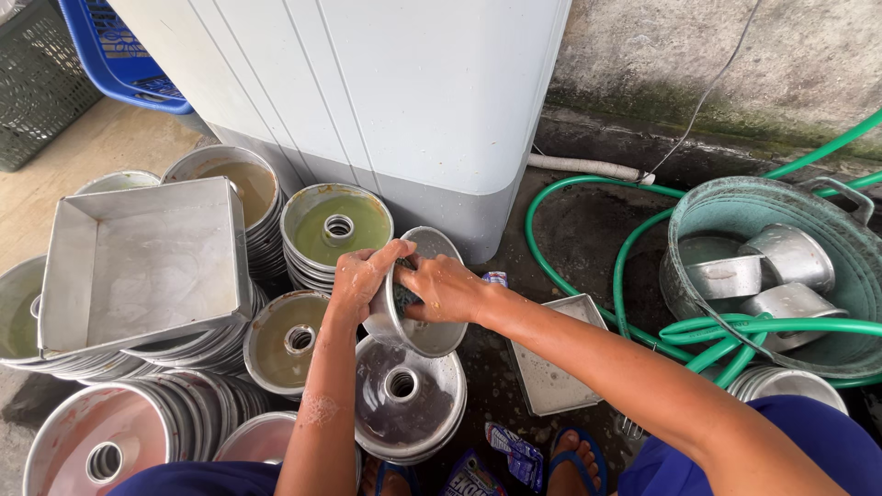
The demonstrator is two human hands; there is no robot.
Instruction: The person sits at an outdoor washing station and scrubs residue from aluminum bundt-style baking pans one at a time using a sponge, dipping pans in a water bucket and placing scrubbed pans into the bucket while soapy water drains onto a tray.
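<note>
Ring pan (418, 303) (tilted), left hand (360, 280), right hand (446, 289)

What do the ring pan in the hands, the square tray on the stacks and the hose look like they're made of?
Ring pan, held by the left hand and right hand: probably aluminium, going by its dull silver-grey, thin wall and soapy film. Square tray: the same matte grey metal, with folded corners and a scuffed inside. Hose: likely plastic or rubber, glossy green and bending in loose coils.
</note>
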